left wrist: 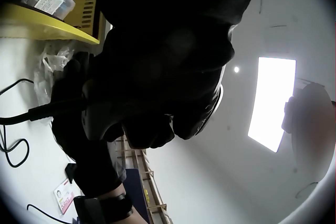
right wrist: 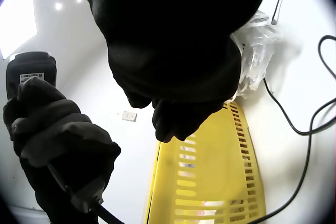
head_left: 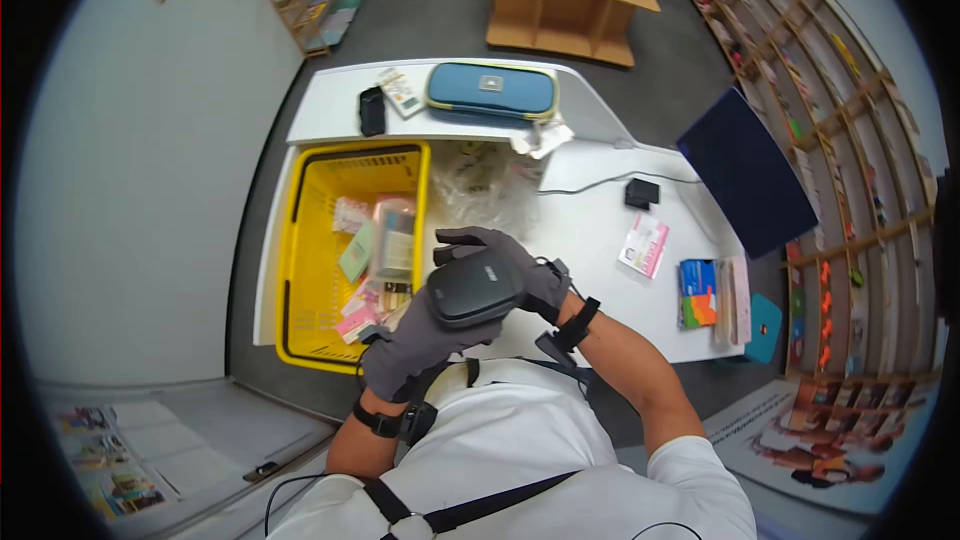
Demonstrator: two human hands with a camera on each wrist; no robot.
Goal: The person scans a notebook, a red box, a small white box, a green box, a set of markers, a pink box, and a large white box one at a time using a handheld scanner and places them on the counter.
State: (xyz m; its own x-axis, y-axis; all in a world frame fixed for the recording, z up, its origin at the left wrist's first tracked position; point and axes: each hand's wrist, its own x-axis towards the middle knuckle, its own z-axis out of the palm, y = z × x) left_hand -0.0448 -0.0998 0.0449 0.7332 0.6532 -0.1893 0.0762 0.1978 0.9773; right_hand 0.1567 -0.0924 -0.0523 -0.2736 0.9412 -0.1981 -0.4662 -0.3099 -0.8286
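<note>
My gloved left hand point(head_left: 405, 355) grips the handle of a black handheld scanner point(head_left: 470, 285) and holds it up over the white counter point(head_left: 590, 230), its head towards the camera. In the right wrist view the scanner point(right wrist: 29, 71) stands above the left hand point(right wrist: 58, 145), and a cable leaves the bottom of the handle. My gloved right hand point(head_left: 515, 260) sits just behind the scanner with its fingers point(right wrist: 176, 121) loosely curled, nothing held in them. In the left wrist view the left hand point(left wrist: 168, 66) wraps the dark scanner body.
A yellow basket point(head_left: 300, 240) with several packets stands left of the hands. Behind it lie a crumpled plastic bag point(head_left: 480, 185), a blue case point(head_left: 492, 90) and a black phone point(head_left: 372, 110). A pink card point(head_left: 645, 245), books point(head_left: 700, 292) and a dark screen point(head_left: 745, 170) are to the right.
</note>
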